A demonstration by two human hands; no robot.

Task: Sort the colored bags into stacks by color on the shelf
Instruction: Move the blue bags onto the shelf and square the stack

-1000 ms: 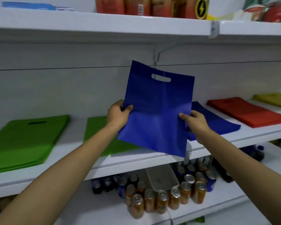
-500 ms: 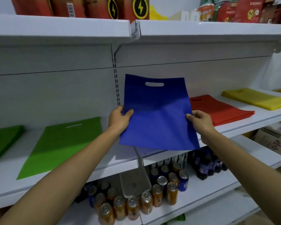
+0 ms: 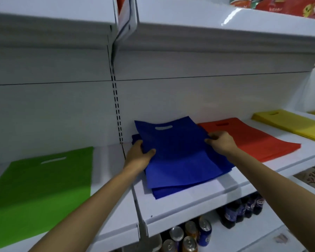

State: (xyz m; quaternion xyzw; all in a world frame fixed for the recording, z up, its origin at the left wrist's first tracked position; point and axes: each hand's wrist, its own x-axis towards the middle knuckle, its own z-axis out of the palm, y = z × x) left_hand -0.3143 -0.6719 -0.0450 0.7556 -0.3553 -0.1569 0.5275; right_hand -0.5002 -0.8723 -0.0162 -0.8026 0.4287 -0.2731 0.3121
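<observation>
Presently: blue bag (image 3: 176, 153) lies atop blue stack (image 3: 171, 193) on shelf (image 3: 189, 208), between both hands; left hand (image 3: 138, 155) grips its left edge, right hand (image 3: 220, 142) pinches its right edge.

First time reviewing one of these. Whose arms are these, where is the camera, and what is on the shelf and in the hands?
No machine here: a person wears one wide-angle camera on the head, looking down, so both bare arms are their own. The left hand and right hand each grip an edge of a blue bag, held just over the blue stack, slightly askew. On the same white shelf lie a green bag to the left, a red stack and a yellow stack to the right. Drink cans stand one level lower.
</observation>
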